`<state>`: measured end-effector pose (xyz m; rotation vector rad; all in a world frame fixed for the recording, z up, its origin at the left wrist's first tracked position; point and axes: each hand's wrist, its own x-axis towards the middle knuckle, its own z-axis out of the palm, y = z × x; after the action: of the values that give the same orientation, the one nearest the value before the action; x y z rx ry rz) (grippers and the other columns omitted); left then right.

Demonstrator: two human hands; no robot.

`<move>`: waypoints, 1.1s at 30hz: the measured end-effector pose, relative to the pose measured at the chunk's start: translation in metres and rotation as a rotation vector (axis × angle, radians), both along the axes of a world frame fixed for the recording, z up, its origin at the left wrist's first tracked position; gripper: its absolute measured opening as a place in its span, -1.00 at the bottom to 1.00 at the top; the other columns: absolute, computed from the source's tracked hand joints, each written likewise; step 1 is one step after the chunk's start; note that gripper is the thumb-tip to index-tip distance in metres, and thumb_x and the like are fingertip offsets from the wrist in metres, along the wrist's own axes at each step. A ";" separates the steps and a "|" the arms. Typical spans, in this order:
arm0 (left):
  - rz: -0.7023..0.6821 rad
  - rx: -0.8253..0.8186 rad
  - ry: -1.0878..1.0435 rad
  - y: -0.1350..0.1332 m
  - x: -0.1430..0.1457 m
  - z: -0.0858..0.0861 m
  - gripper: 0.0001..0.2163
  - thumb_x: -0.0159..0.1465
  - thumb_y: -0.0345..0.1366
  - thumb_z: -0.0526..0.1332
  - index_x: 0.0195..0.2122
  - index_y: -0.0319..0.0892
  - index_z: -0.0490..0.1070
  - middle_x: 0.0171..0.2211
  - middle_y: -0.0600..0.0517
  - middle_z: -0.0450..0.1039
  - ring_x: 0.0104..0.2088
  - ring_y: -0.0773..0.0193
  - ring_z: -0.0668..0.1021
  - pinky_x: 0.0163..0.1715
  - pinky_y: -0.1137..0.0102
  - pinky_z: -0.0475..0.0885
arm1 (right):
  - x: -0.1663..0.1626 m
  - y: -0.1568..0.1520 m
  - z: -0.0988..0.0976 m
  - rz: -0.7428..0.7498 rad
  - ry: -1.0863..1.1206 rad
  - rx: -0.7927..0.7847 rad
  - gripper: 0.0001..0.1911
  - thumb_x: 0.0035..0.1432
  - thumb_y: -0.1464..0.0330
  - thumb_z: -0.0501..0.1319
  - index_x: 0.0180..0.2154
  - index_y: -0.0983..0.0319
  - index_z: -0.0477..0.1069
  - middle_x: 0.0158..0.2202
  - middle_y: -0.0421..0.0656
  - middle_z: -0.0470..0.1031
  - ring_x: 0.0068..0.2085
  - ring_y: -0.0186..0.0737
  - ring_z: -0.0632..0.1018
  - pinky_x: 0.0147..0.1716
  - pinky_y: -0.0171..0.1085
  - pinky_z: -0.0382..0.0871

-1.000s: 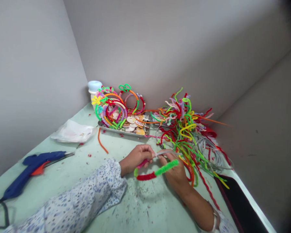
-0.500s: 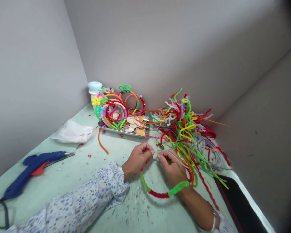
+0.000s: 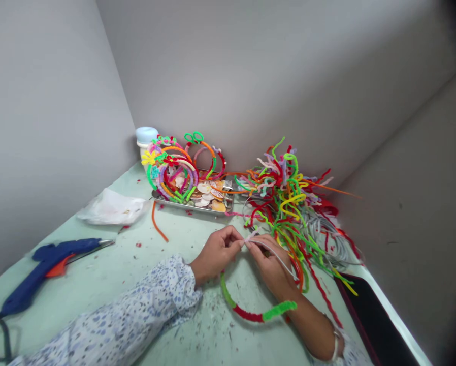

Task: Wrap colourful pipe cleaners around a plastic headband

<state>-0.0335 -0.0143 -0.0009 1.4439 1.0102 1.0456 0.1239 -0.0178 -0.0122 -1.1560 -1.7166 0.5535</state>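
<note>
A headband (image 3: 247, 316), wrapped in green and dark red fuzzy pipe cleaner, curves below my hands. Its bare, pale thin part (image 3: 277, 253) arcs over my right hand's fingers. My left hand (image 3: 217, 254) is closed, thumb and fingers pinching the band where wrapped and bare parts meet. At the same spot, my right hand (image 3: 271, 267) pinches with thumb and forefinger around a pale pinkish-white pipe cleaner (image 3: 253, 235), its short end sticking up. The fingertips of both hands nearly touch, hiding the exact join.
A metal tray (image 3: 190, 207) of flat cutouts stands behind, with finished colourful headbands (image 3: 170, 178) on it. Loose pipe cleaners (image 3: 289, 203) heap at right beside coiled grey bands (image 3: 327, 239). A blue glue gun (image 3: 47, 272), plastic bag (image 3: 111, 207) and black flat object (image 3: 376, 320) lie around.
The pale pipe cleaner's short end now shows above the fingertips. My hands have drawn closer together, and the bare band has swung lower over my right hand.
</note>
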 end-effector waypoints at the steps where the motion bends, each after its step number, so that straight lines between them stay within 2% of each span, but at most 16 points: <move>1: 0.000 0.002 0.006 0.000 0.000 0.000 -0.86 0.17 -0.26 0.14 -0.39 -0.25 0.31 -0.59 0.15 0.24 -0.62 0.47 0.29 -0.62 0.55 0.19 | 0.000 0.000 0.000 0.005 -0.003 0.003 -0.86 0.12 0.29 0.17 -0.39 0.20 0.47 -0.37 -0.16 0.47 -0.30 -0.22 0.48 -0.26 -0.26 0.34; 9: -0.004 -0.014 0.039 0.001 0.000 -0.002 -0.87 0.17 -0.27 0.14 -0.40 -0.24 0.31 -0.58 0.14 0.27 -0.62 0.48 0.30 -0.60 0.56 0.18 | 0.001 -0.002 0.003 0.021 -0.018 -0.015 -0.86 0.13 0.32 0.17 -0.37 0.19 0.48 -0.35 -0.16 0.47 -0.28 -0.22 0.48 -0.25 -0.25 0.34; 24: -0.088 -0.062 0.050 0.002 -0.002 -0.004 -0.83 0.16 -0.21 0.14 -0.42 -0.23 0.29 -0.62 0.15 0.24 -0.69 0.49 0.26 -0.71 0.56 0.12 | 0.005 -0.002 0.003 0.089 -0.043 0.031 -0.88 0.14 0.34 0.15 -0.38 0.19 0.44 -0.34 -0.16 0.44 -0.27 -0.23 0.47 -0.23 -0.24 0.35; 33: -0.071 -0.058 0.048 0.004 -0.003 -0.007 -0.83 0.16 -0.22 0.14 -0.42 -0.23 0.29 -0.64 0.15 0.23 -0.69 0.48 0.27 -0.71 0.56 0.14 | 0.001 0.002 -0.002 0.062 -0.040 0.066 -0.90 0.14 0.33 0.16 -0.38 0.18 0.43 -0.37 -0.17 0.42 -0.29 -0.23 0.46 -0.24 -0.23 0.35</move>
<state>-0.0364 -0.0105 -0.0080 1.4527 1.0083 0.9278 0.1248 -0.0161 -0.0140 -1.0772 -1.7964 0.5111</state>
